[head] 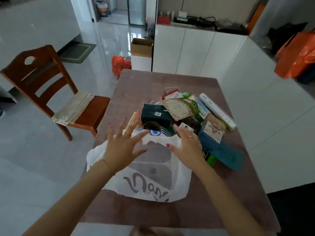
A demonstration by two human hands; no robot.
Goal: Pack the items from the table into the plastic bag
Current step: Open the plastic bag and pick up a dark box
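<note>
2 hands over white plastic bag [150,178], left hand [122,145] fingers spread wide, right hand [187,143] fingers straight

brown table [153,79], white plastic bag [153,183] flat, heap of packets [185,109], possibly snacks

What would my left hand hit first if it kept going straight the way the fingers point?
Likely the yellow snack packet at the near edge of the pile, just past the left hand; the dark green box lies beside it. Depth is hard to judge.
</note>
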